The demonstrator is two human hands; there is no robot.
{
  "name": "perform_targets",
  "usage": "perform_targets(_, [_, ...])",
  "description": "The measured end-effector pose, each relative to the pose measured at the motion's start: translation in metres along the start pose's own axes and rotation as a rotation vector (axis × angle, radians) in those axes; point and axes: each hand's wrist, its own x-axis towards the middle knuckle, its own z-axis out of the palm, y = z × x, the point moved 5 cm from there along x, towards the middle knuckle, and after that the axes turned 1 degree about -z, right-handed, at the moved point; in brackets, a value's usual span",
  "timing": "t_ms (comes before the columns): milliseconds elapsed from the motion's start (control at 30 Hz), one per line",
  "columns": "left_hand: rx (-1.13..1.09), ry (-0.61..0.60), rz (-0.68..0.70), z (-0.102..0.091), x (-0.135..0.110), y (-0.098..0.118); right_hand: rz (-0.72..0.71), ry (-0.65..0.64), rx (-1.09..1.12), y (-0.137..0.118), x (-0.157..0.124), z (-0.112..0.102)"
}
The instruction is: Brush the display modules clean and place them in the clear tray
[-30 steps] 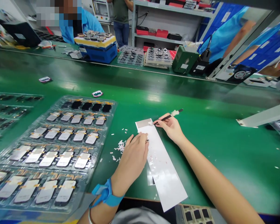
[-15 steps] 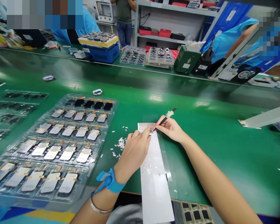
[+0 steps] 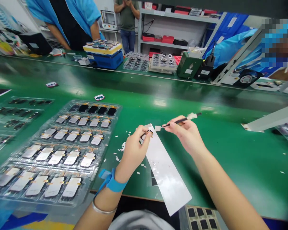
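Observation:
My left hand (image 3: 135, 147) pinches a small dark-rimmed part (image 3: 144, 134), mostly covered by the fingers, above the top end of a long white strip (image 3: 170, 182). Between the fingers of my right hand (image 3: 186, 132) is a slim black tool (image 3: 181, 120) with pale wrapping near its rear end. At the tool's tip sits a small whitish square piece (image 3: 157, 128), just right of the strip. Small white scraps (image 3: 123, 147) lie scattered on the green mat left of the strip, and several tiny bits rest on the strip itself.
A clear tray (image 3: 86, 172) of small screens in rows fills the left, with more part trays (image 3: 16, 113) beyond. A tray of dark squares (image 3: 201, 217) is at the front edge. A white metal post (image 3: 271, 118) stands right. People, boxes and a shelf are across the bench.
My hands have moved apart, the right one shifting rightward with its tool. A small whitish square now shows at the tool's tip. The white strip has swung, its lower end further right.

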Motion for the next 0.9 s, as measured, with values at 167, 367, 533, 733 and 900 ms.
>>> perform_targets(167, [-0.811,-0.027,-0.192,0.009,-0.017,0.013,-0.18,0.278,0.064,-0.016,-0.06,0.028])
perform_targets(367, [-1.057,-0.101,-0.199,0.02,-0.037,0.017,-0.328,0.345,0.024,-0.01,-0.084,0.046])
perform_targets(533, [-0.949,-0.096,-0.169,0.019,-0.042,0.01,-0.331,0.289,-0.004,-0.006,-0.082,0.044])
perform_targets(733, [-0.903,-0.1,-0.139,0.018,-0.044,0.011,-0.319,0.255,-0.003,-0.007,-0.082,0.044])
perform_targets(900, [-0.921,-0.111,-0.152,0.018,-0.043,0.011,-0.301,0.233,0.007,-0.006,-0.082,0.042])
